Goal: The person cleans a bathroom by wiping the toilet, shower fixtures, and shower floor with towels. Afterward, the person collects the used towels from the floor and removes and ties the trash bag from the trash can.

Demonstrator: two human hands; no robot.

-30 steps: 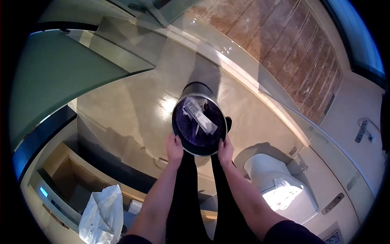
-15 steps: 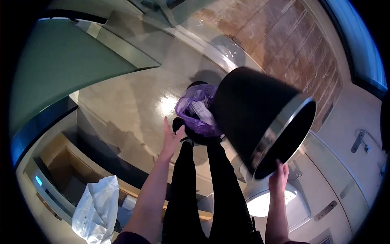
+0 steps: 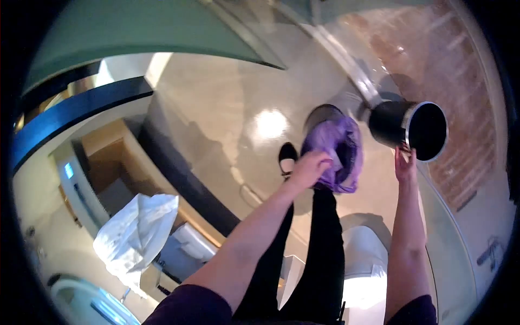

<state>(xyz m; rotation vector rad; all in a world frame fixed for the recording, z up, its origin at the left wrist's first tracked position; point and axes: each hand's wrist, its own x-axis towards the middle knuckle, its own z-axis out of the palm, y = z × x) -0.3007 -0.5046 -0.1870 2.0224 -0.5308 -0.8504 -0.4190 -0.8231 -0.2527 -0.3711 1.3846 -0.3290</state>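
Observation:
My right hand (image 3: 405, 165) grips the silver rim of a black cylindrical trash can (image 3: 387, 123), held out to the right on its side with its dark mouth facing right. My left hand (image 3: 310, 169) is closed on the near-left edge of a purple trash bag (image 3: 330, 135). The bag lines a dark round container (image 3: 323, 112) in front of my legs, its edge folded over the rim. Something pale shows inside the bag, partly hidden by my fingers.
A white cloth (image 3: 138, 235) hangs by an open wooden drawer (image 3: 111, 149) on the left. The toilet (image 3: 365, 254) stands close at my right leg. A glass panel edge (image 3: 352, 70) and brown-tiled floor (image 3: 449, 65) lie beyond. My shoe (image 3: 287, 154) is beside the bag.
The black trash can has moved farther from me and to the right in my right hand. My left hand has reached the purple bag and closed on its edge. My view has shifted.

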